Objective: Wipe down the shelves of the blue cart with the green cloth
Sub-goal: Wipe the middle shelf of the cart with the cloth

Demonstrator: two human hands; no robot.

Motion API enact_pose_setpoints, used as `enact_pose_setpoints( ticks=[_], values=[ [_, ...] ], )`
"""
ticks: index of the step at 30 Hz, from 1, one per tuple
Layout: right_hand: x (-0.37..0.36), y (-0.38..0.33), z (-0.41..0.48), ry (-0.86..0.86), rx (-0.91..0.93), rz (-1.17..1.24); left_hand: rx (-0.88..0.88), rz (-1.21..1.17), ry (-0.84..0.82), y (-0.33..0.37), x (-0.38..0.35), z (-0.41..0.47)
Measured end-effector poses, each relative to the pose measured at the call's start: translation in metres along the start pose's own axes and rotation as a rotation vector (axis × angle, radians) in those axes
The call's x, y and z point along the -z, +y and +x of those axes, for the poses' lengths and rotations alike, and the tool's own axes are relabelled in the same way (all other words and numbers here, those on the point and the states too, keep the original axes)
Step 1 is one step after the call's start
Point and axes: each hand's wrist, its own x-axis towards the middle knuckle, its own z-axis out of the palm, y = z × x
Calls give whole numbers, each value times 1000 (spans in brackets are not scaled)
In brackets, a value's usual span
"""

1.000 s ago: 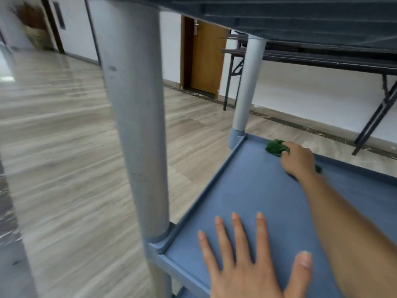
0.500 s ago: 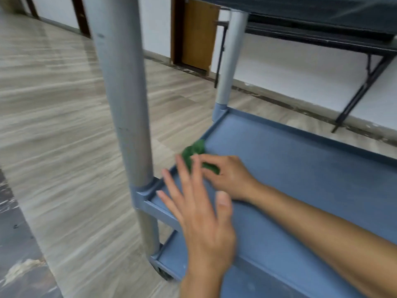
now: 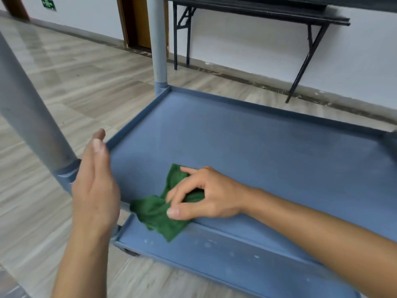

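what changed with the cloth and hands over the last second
The right hand dragged the green cloth from the shelf's far left corner to the near edge, where it now hangs over the rim. The left hand lifted off the shelf and hovers open by the near post. The right hand's grip is unchanged.

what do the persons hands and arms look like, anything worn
Both arms are bare as far as the frame shows: no sleeves, gloves, watch or rings visible on the left hand or the right hand. Fingernails are short and unpainted.
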Motion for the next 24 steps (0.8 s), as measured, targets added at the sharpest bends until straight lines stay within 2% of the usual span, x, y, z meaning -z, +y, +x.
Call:
enact_pose_setpoints(
  ticks=[2,5,7,9,11,14,17,20,24],
  values=[
    [-10,-3,-14,94,-13,-43,13,41,-52,2,-9,-8],
    [-27,-9,-22,228,45,-400,35,119,-127,7,-29,-24],
    [-36,-10,-24,151,-160,-609,18,181,-175,10,-38,-28],
    [-46,-13,-22,125,-381,-636,6,222,-203,10,-42,-26],
    [-63,-20,-19,154,-433,-699,36,265,-250,4,-44,-22],
    [-86,-29,-19,196,-384,-824,71,476,-303,-12,-48,-23],
    [-83,-22,-43,191,-288,-884,-68,785,-322,-21,-54,-32],
    [-62,-9,-88,183,-198,-897,-159,909,-328,-25,-55,-37],
    [-29,6,-180,181,-259,-904,-172,994,-372,-26,-54,-34]
  ],
)
